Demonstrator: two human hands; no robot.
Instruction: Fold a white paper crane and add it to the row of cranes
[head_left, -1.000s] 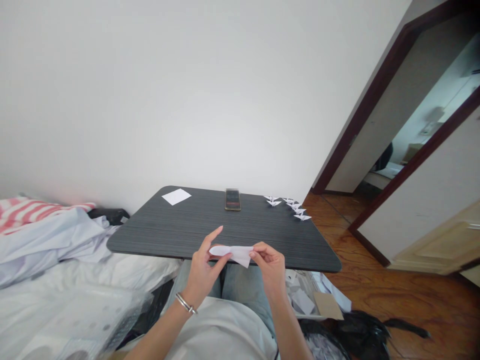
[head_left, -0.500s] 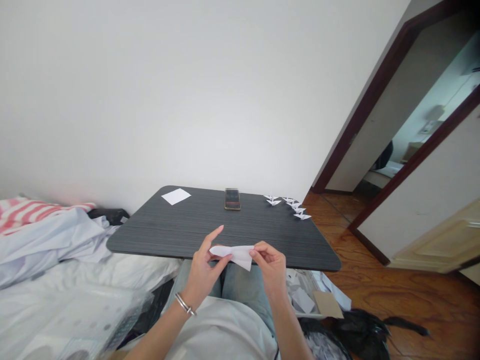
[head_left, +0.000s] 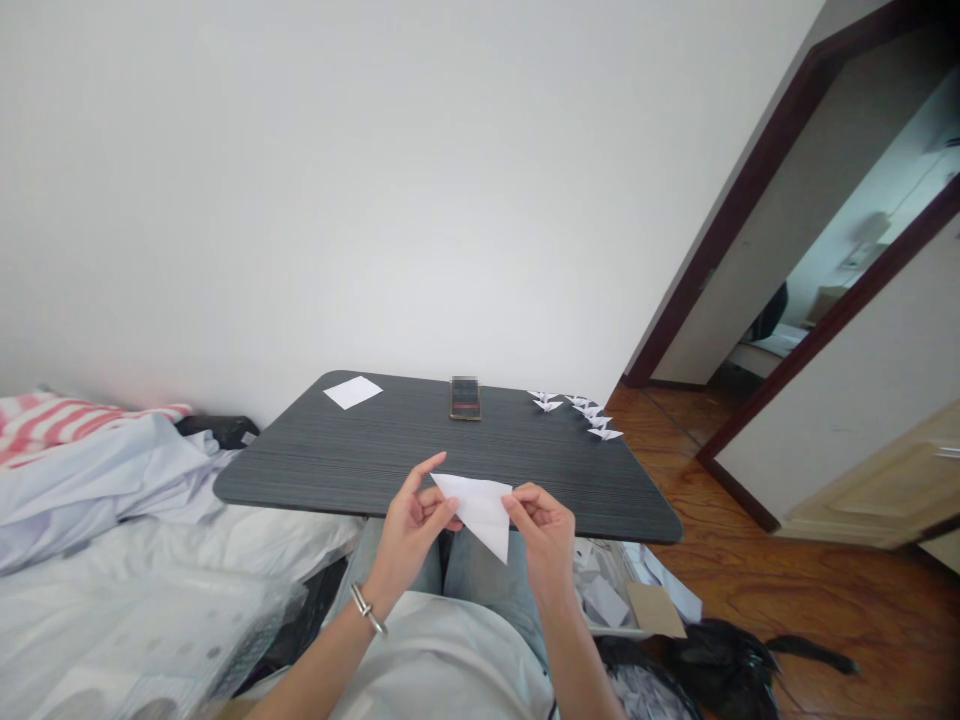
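Between my hands, over the near edge of the dark table [head_left: 360,465], a white folded sheet of paper [head_left: 481,508] hangs as a triangle with one corner pointing down. My left hand [head_left: 414,522] pinches its left side between thumb and fingers, the index finger raised away from it. At the upper right corner, my right hand [head_left: 541,520] grips the paper between thumb and index finger. The fold layers are too small to make out.
Several white paper cranes [head_left: 598,420] stand at the table's right side. A phone [head_left: 465,398] lies near the back, and a flat white sheet [head_left: 352,392] at the back left. Below the right edge sits a bin of papers [head_left: 606,600]; bedding [head_left: 150,560] spreads at left.
The paper has gone from a narrow, partly spread shape to a flat triangle facing me. Both hands keep hold of it and have shifted only slightly.
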